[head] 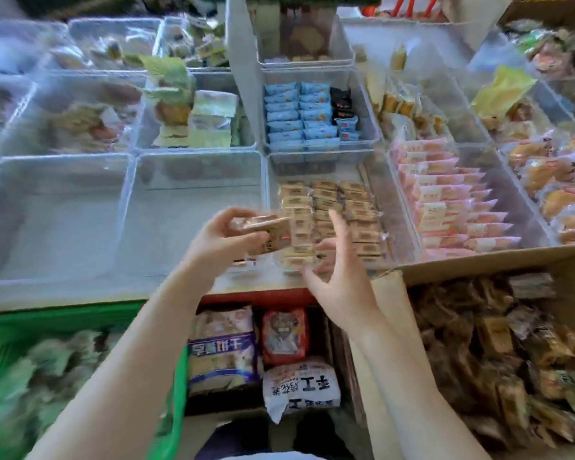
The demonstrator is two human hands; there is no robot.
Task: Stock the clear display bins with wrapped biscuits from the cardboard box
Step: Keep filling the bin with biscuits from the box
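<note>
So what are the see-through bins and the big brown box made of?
The bins look like clear hard plastic: you can see through the walls, and the rims shine. The box looks like plain cardboard: dull brown with a folded flap. The packs in the bin seem wrapped in thin glossy film, though that's blurry.

The clear plastic display bin holding rows of tan wrapped biscuits sits at the counter's front edge, with 2 empty clear bins to its left and a bin of pink-wrapped snacks to its right. Behind it lies a bin of blue-wrapped packets. The open brown cardboard box stands before the counter's front right corner, the green plastic crate before the front left.
</note>
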